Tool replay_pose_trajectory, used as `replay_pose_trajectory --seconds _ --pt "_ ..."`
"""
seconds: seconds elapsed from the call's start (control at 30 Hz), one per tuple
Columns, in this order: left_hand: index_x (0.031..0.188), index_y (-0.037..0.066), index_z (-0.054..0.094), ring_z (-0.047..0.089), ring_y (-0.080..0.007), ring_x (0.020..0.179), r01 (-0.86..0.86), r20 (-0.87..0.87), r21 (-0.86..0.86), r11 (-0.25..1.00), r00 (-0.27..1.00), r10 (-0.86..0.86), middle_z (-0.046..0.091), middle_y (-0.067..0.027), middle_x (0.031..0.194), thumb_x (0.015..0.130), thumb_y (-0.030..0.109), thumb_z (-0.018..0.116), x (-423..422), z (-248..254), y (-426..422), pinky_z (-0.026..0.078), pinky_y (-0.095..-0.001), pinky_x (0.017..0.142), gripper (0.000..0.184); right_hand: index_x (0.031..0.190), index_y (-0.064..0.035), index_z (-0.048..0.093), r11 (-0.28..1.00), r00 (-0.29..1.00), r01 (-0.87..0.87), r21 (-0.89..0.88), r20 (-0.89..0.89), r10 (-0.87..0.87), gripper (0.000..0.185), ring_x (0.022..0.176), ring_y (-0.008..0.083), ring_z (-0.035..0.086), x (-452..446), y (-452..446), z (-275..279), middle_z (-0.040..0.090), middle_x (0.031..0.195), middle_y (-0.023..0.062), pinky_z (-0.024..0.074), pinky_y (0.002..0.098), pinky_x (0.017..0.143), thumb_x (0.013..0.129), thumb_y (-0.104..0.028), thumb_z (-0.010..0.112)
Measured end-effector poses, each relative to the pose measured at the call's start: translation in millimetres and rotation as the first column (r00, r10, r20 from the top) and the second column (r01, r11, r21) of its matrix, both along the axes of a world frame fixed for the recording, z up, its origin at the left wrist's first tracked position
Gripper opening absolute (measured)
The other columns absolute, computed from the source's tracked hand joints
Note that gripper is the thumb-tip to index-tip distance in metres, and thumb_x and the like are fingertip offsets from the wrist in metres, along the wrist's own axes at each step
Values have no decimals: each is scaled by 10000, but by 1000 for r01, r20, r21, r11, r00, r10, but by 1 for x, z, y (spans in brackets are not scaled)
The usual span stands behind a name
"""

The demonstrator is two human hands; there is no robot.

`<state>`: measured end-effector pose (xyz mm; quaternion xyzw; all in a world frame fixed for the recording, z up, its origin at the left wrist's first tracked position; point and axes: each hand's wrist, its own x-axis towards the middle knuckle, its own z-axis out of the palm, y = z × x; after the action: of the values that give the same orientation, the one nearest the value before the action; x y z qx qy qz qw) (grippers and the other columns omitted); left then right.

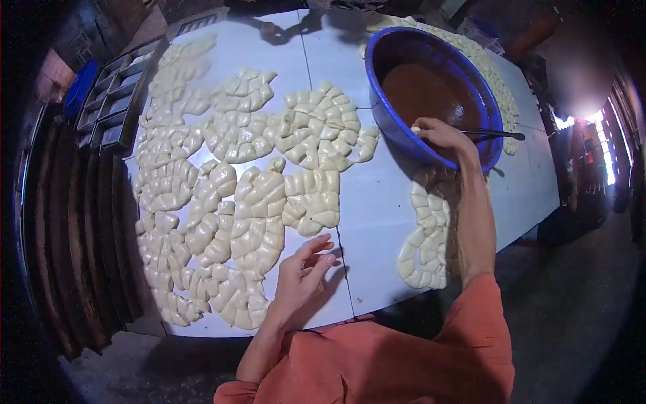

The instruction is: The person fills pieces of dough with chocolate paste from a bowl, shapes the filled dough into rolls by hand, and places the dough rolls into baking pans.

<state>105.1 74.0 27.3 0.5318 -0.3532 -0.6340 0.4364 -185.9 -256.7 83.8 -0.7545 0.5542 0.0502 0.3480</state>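
Observation:
My right hand [444, 138] is at the near rim of a blue basin [377, 101], its fingers closed on a small pale bit that looks like a piece of dough, mostly hidden by the fingers. Brown paste or liquid [424, 91] lies in the basin, and a dark-handled utensil [494, 133] leans over its right rim. Below my right hand, a strip of pale dough pieces [424, 252] rests on the table. My left hand [306, 273] hovers over the table with fingers apart and holds nothing. Beside it are rows of glossy dough pieces [256, 222].
Dough pieces cover much of the left side of the white table [377, 222]; more line its far right edge [498, 81]. Metal baking tins [118, 101] stand beyond the left edge, near a stack of dark trays [81, 229]. A person [582, 67] is at the right.

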Motion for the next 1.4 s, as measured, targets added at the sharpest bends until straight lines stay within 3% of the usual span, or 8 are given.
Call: replay_pose_trajectory --seconds 0.17,0.3,0.57,0.63,0.87,0.97,1.07,1.4 --pt "1348 -21 563 702 -176 991 -44 -12 -55 998 999 43 689 -154 1196 987 163 631 -2 -4 -4 552 -281 789 410 1101 -1 643 981 1000 -2 -196 29 8 295 949 208 639 8 16 16 691 1026 123 488 370 853 905 -218 599" --pt "1310 -31 578 652 -192 1081 17 51 -122 992 999 -11 665 -139 1217 972 143 637 -10 11 -28 509 -321 932 385 1076 -43 589 907 520 355 224 759 -391 172 746 79 634 27 53 36 644 896 42 515 223 628 977 -183 601" --pt "1369 71 575 591 -113 1165 -190 -608 26 981 776 166 662 -44 1245 1072 385 456 -44 18 -68 483 -289 919 449 1199 -49 549 830 100 92 551 824 -558 216 901 118 684 124 166 -1 669 1039 53 583 256 781 993 -102 588" --pt "1351 92 592 569 -105 1196 -192 -604 20 981 780 165 652 -29 1263 1073 427 432 -32 13 -60 473 -303 940 465 1244 -44 529 824 92 99 558 820 -565 271 822 72 681 139 185 -16 664 1086 63 562 198 592 997 -136 590" --pt "1126 36 664 649 -101 748 -499 -526 216 839 665 531 696 -31 902 932 162 713 13 -19 -37 553 -239 714 237 1285 -7 521 898 416 104 428 801 -430 494 1136 187 603 157 233 -37 604 1222 102 517 318 943 837 -31 728" --pt "1114 -7 667 656 -123 761 -532 -509 249 810 639 576 693 -62 901 910 138 735 17 -16 -30 550 -238 684 260 1249 17 578 934 758 148 -325 644 104 455 1100 261 621 175 248 -41 516 1332 171 527 326 917 830 -43 743" --pt "1226 -43 669 640 -82 801 -544 -334 47 838 782 527 723 -76 975 904 155 755 17 -23 -27 538 -216 681 388 1159 6 655 880 804 185 -438 582 121 310 1023 280 651 187 258 -50 582 1233 179 542 334 841 859 -41 714" --pt "1069 25 718 612 -77 707 -302 -321 95 949 893 316 704 -31 908 892 243 770 56 -4 -41 515 -224 588 286 1201 42 661 922 500 279 268 779 -378 269 901 112 622 189 262 -43 676 1090 75 506 265 801 960 -79 645"
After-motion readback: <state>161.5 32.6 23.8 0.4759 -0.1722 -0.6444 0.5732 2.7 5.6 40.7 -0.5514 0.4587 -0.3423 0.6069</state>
